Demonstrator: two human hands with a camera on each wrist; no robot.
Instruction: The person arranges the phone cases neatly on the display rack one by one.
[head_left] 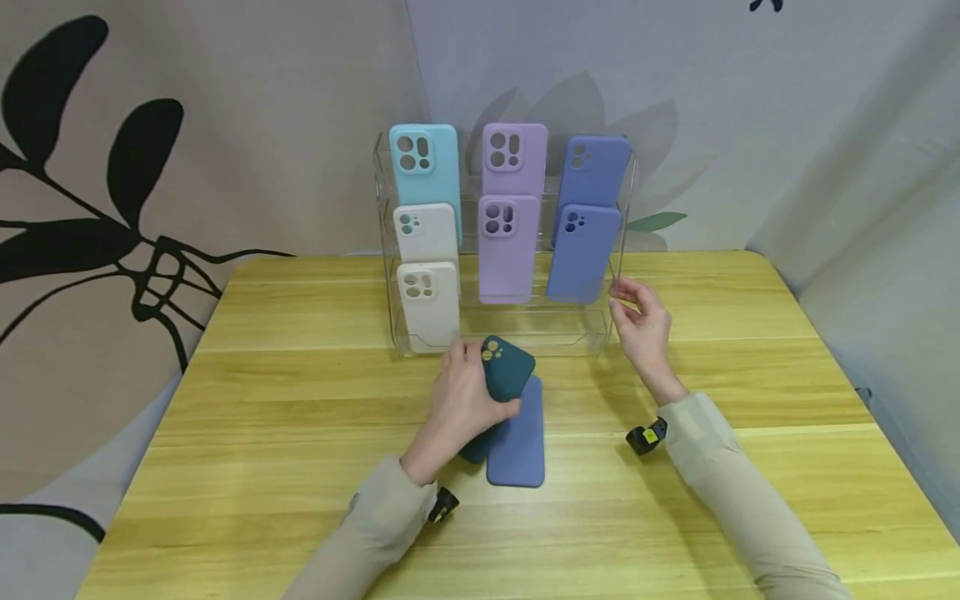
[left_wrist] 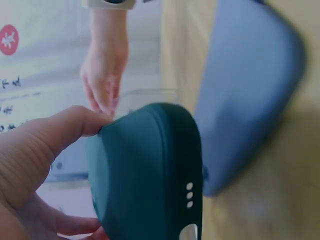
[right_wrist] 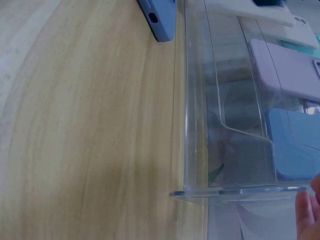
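My left hand [head_left: 467,396] grips a dark green phone case [head_left: 510,367] between thumb and fingers. Its camera cutouts face up in the head view; the left wrist view shows its edge with small holes. Partly under it, a blue phone case [head_left: 525,450] lies on the table. My right hand [head_left: 642,325] pinches the right side edge of a clear tiered display rack [head_left: 558,343], thumb and fingertips at the panel. In the right wrist view only some fingers [right_wrist: 303,212] show at that edge.
On the rack stand a turquoise case [head_left: 442,183], two white cases [head_left: 431,312], two lilac cases [head_left: 510,258] and two blue-violet cases [head_left: 588,254]. The rack's front tier holds a white case at its left end. Patterned cloth [head_left: 300,125] hangs behind the wooden table [head_left: 300,400].
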